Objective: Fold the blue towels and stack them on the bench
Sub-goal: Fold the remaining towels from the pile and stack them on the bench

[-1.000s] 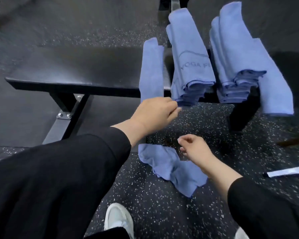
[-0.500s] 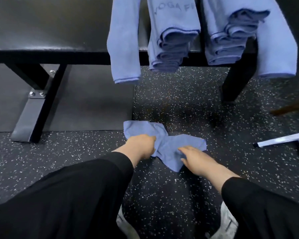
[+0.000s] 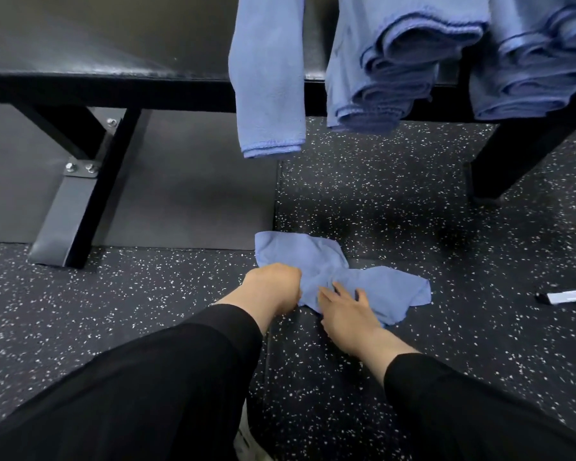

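Note:
A crumpled blue towel (image 3: 316, 261) lies on the speckled floor in front of the black bench (image 3: 113, 61). My left hand (image 3: 273, 286) is closed on the towel's left-middle part. My right hand (image 3: 343, 311) rests on the towel with its fingers spread. On the bench, a single blue towel (image 3: 268, 78) hangs over the front edge. To its right sit two stacks of folded blue towels (image 3: 389, 68), (image 3: 529, 61), which also overhang the edge.
The bench's grey left leg (image 3: 80, 188) with bolts stands on a dark mat at the left. A black right leg (image 3: 499, 161) stands at the right. A thin white and black object (image 3: 569, 296) lies on the floor at the far right.
My view dropped from the bench to the floor. Both hands went down onto the crumpled towel; the left one closed on it and the right one slid left across it.

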